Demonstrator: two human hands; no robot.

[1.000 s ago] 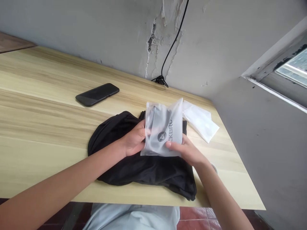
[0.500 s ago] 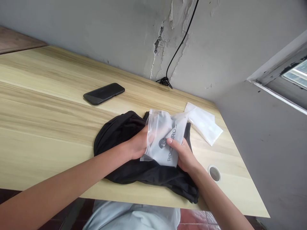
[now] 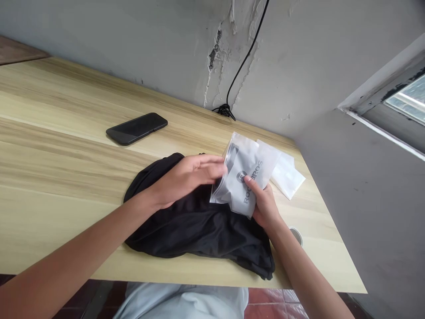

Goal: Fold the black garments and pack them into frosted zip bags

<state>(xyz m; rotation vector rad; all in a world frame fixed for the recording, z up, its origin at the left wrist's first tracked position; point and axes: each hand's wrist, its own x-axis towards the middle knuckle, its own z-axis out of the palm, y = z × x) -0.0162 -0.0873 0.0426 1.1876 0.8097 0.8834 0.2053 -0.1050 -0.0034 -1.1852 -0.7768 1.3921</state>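
A frosted zip bag with dark lettering and a round logo is tilted above the black cloth. My right hand grips its lower right side, thumb on the printed front. Something dark shows through the bag near its mouth. My left hand is at that mouth on the left, fingers stretched out and fingertips touching or just inside the edge; I cannot tell which. Beneath both hands the black cloth, a soft garment-like piece, lies crumpled on the table.
A black phone lies on the wooden table at the back left. Behind the bag is a second white plastic packet. A coiled black cable sits against the wall. My right forearm partly covers a round table grommet.
My left hand has come out of the bag toward the left, its fingers now straight. The bag has shifted up and right in my right hand.
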